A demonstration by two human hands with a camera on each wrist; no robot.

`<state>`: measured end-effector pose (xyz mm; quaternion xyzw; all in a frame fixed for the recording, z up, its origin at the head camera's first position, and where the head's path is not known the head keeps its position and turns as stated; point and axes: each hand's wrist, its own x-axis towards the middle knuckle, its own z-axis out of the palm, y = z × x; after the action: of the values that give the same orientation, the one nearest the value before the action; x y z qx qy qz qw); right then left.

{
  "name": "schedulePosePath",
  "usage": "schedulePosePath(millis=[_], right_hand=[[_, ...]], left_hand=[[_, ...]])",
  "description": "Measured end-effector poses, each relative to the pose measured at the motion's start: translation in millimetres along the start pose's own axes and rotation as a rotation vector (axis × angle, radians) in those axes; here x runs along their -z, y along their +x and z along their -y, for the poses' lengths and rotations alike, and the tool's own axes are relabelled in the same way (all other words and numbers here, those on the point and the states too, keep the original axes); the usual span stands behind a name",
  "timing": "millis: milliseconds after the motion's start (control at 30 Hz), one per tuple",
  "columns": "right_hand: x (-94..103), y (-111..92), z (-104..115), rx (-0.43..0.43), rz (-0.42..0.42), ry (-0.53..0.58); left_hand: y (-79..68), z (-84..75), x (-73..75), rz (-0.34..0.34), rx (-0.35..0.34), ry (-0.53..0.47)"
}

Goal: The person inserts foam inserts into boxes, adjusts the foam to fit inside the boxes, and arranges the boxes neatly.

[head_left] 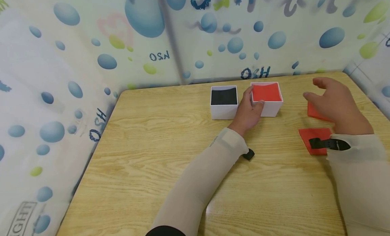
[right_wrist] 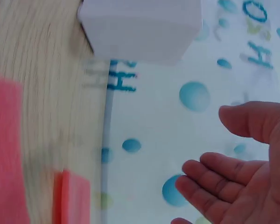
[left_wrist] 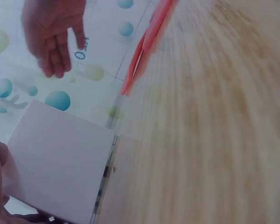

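A white box (head_left: 271, 109) filled with a red sheet or cloth (head_left: 266, 92) stands near the table's back edge. My left hand (head_left: 246, 114) grips its left front corner, thumb at the front rim and fingers along the left side. In the left wrist view, the hand lies at the left of the box's plain white side (left_wrist: 60, 161). My right hand (head_left: 339, 102) hovers in the air on the right, fingers spread and palm bare in the right wrist view. Beneath it lie a red flat piece (head_left: 315, 112), partly hidden, and, nearer me, another red flat piece (head_left: 315, 132).
A second white box (head_left: 223, 113) with black material (head_left: 223, 95) inside stands just left of my left hand. The wooden table (head_left: 152, 144) meets a patterned wall covering (head_left: 182, 46) at the back and left. Straps with black pieces circle both sleeves.
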<state>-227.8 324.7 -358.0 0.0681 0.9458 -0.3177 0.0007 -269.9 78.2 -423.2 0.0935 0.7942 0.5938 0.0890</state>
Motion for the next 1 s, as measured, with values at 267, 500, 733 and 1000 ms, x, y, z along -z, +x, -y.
schedulePosePath(millis=[267,500,733,1000], right_hand=[[8.4,6,-37,-0.185,0.02,0.008],[9.7,9,-54,-0.201,0.039,0.031],[9.3,9,-62,-0.219,0.073,0.028],[6.0,13,-71,-0.196,0.102,-0.003]], left_hand=[[0.0,-1.2,0.1,-0.001,-0.002,0.015],[-0.6,-1.8,-0.5,-0.007,0.002,0.021],[-0.8,-0.6,-0.1,-0.002,0.0,0.019],[0.2,1.1,0.7,0.006,-0.019,0.018]])
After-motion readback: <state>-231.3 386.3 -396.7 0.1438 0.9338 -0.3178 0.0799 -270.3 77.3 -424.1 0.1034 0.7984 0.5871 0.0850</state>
